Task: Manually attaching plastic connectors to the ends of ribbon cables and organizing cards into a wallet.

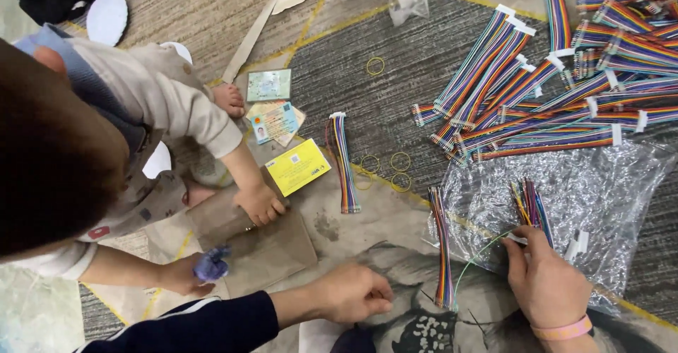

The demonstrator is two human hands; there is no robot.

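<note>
My right hand (545, 279), with a pink band on its wrist, grips a small bundle of loose coloured wires (530, 205) over a crinkled clear plastic bag (600, 183). A thin green wire (477, 255) curves out from under that hand. My left hand (353, 293), in a dark blue sleeve, rests with its fingers curled on patterned grey fabric, and nothing shows in it. A rainbow ribbon cable (443, 254) lies between my hands. Another ribbon cable (344, 164) lies farther up on the mat.
A small child sits at the left, one hand (260, 203) on a brown paper envelope (272, 247), the other holding a bluish-purple thing (210, 263). Several ribbon cables (537, 92) are piled at upper right. Yellow rubber bands (400, 161), a yellow card (298, 166) and photo cards (274, 120) lie on the mat.
</note>
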